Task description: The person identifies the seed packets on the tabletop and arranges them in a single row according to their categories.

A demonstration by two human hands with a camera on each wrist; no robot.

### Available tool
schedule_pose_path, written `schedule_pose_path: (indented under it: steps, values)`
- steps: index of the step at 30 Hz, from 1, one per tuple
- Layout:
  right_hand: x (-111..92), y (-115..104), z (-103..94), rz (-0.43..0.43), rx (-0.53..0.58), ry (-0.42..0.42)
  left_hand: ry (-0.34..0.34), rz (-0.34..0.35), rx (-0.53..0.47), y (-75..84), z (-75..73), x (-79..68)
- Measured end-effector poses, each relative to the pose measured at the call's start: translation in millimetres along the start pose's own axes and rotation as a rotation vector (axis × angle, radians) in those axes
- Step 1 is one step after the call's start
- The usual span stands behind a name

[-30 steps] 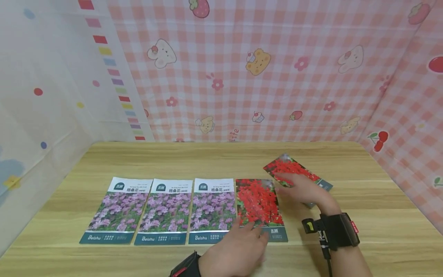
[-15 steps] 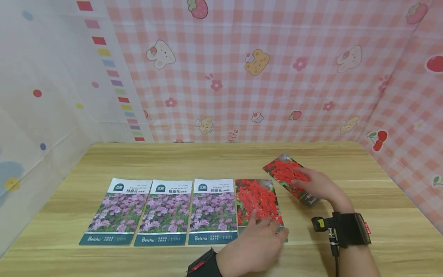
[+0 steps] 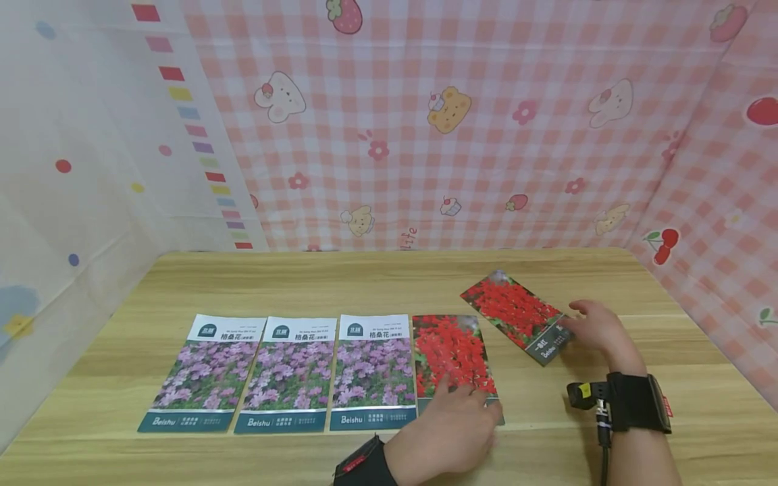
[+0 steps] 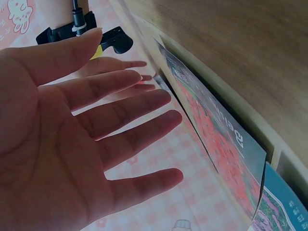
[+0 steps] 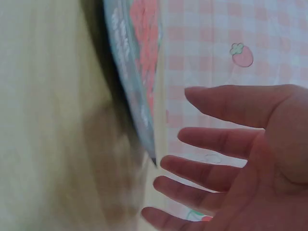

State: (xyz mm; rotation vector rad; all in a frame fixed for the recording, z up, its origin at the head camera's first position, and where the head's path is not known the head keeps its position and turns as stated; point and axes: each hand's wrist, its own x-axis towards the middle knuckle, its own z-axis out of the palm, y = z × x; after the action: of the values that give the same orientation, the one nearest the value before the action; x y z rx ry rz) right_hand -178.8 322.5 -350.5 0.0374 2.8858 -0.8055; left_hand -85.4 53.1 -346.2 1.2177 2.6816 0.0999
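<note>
Three seed packets with purple flowers, the left (image 3: 203, 371), the middle (image 3: 288, 371) and the right one (image 3: 373, 371), lie side by side. Beside them is a packet with red flowers (image 3: 452, 347), its lower part covered by my left hand (image 3: 450, 425). In the left wrist view, that hand's fingers (image 4: 139, 139) are spread and hold nothing. Further back lies a second red-flowered packet (image 3: 516, 307), turned at an angle. My right hand (image 3: 604, 331) is at its lower right corner; whether it touches is unclear. Its fingers (image 5: 202, 173) look extended and grip nothing in the right wrist view.
All packets lie flat on a wood-grain table (image 3: 304, 277). A pink checked cloth (image 3: 395, 175) hangs behind the table, and printed cloths flank both sides. A strapped camera (image 3: 635, 401) with a cable sits on my right wrist.
My right hand has drawn off the angled red packet toward the right, uncovering it. The left hand has shifted right and slightly forward over the other red packet. The packets look unmoved.
</note>
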Motion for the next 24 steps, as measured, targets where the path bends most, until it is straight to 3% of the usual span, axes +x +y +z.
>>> schedule_pose_path:
  steps: [5, 14, 24]
  values:
    - [2.3, 3.3, 2.0, 0.022, 0.019, -0.055, -0.011, -0.009, 0.014, -0.1, 0.9, -1.6]
    - [4.3, 6.0, 5.1, 0.043, -0.010, -0.060, -0.058, -0.027, 0.022, -0.5, 3.5, -1.1]
    - [8.5, 9.8, 7.1, -0.025, -0.111, 0.002, -0.097, -0.012, 0.000, -3.3, 5.6, 0.2]
